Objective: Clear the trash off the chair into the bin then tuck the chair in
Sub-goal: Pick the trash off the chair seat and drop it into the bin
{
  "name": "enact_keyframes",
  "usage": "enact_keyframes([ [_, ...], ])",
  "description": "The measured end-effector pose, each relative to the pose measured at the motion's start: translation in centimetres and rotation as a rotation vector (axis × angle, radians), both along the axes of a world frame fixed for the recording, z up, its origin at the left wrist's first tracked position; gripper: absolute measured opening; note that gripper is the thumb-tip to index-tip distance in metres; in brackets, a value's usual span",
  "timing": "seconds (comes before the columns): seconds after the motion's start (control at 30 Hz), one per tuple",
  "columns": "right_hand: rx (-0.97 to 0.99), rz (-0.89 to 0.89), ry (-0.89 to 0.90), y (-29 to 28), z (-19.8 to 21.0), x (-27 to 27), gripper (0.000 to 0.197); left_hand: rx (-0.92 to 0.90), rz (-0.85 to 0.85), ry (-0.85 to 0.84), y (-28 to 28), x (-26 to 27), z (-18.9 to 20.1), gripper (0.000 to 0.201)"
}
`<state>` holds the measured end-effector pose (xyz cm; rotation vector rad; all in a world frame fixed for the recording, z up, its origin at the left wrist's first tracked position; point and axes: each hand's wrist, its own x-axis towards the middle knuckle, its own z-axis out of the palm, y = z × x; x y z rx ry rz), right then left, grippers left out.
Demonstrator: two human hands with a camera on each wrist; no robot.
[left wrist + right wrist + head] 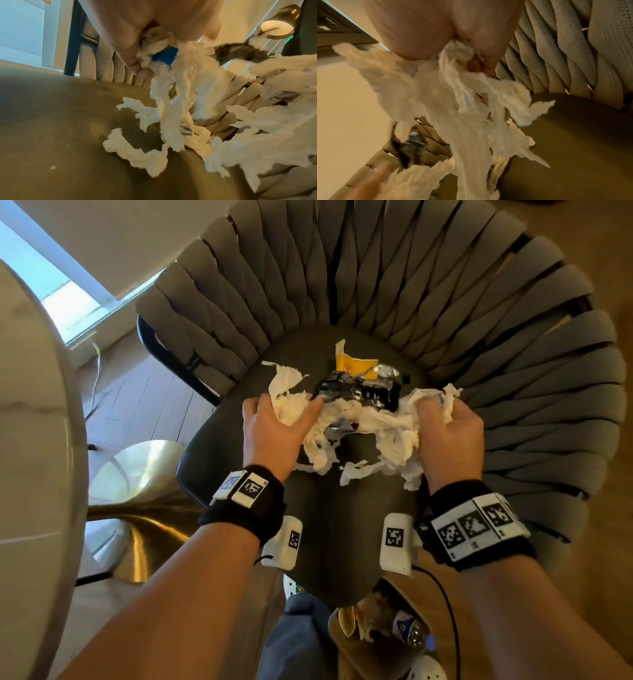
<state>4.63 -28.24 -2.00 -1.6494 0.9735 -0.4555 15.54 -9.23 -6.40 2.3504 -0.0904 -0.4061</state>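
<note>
Head view: both forearms are being reached forward over the chair point(342, 525) seat, palms turned inward. The left hand point(270, 433) is being curled around one end of the torn white tissue point(363, 426), fingers point(142, 71) clamped on it; the right hand point(448, 436) is being closed on the other end, fingers point(479, 65) bunched into the paper. The tissue is being held in ragged strips above the seat, with a black wrapper point(359, 392) resting on top and a yellow wrapper point(352, 364) lying just behind.
</note>
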Motion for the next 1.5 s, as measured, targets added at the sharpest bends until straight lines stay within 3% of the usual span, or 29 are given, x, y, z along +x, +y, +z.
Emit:
enact_keyframes([
  [0.17, 0.018, 0.010, -0.050, 0.8, 1.1, -1.8, 0.029, -0.205, 0.144, -0.021, 1.0, -2.0, 0.1, 0.041],
  [0.3, -0.008, -0.010, -0.077, 1.3, 2.0, -3.4, 0.027, -0.417, 0.306, -0.075, 1.0, -3.7, 2.5, 0.044],
  [0.43, 0.019, -0.038, -0.108, 1.8, 3.1, -5.1, 0.027, -0.413, 0.290, -0.078, 1.7, -4.8, 4.3, 0.066],
  [0.53, 0.074, 0.006, -0.130, 2.4, 4.1, -6.9, 0.027, -0.381, 0.306, -0.054, 2.4, -6.1, 4.8, 0.048],
  [0.63, 0.108, 0.044, -0.152, 3.2, 5.5, -9.0, 0.028, -0.519, 0.349, 0.038, 3.1, -8.4, 6.1, 0.030],
  [0.73, 0.110, 0.043, -0.171, 4.2, 7.4, -12.4, 0.028, -0.565, 0.327, 0.032, 3.9, -12.5, 7.6, 0.020],
  [0.83, 0.127, 0.068, -0.153, 5.4, 9.1, -16.8, 0.026, -0.630, 0.296, 0.085, 4.8, -18.5, 9.2, 0.025],
  [0.97, 0.228, 0.095, -0.090, 7.3, 8.8, -23.8, 0.028, -0.622, 0.283, 0.204, 6.0, -27.8, 8.3, 0.028],
  [1.13, 0.333, 0.072, 0.141, 9.3, 1.2, -31.1, 0.021, -0.562, 0.323, 0.416, 5.6, -37.7, 3.5, 0.034],
  [1.2, 0.323, 0.069, 0.267, 10.0, -3.6, -33.0, 0.022, -0.425, 0.358, 0.472, 5.5, -40.3, -1.4, 0.021],
  [1.33, 0.261, 0.067, 0.423, 11.3, -13.7, -34.7, 0.025, -0.313, 0.338, 0.544, 5.0, -42.7, -11.1, 0.034],
  [1.5, 0.160, 0.368, 0.563, 12.0, -23.8, -34.2, 0.044, -0.326, 0.495, 0.602, 4.2, -43.4, -20.4, 0.055],
])
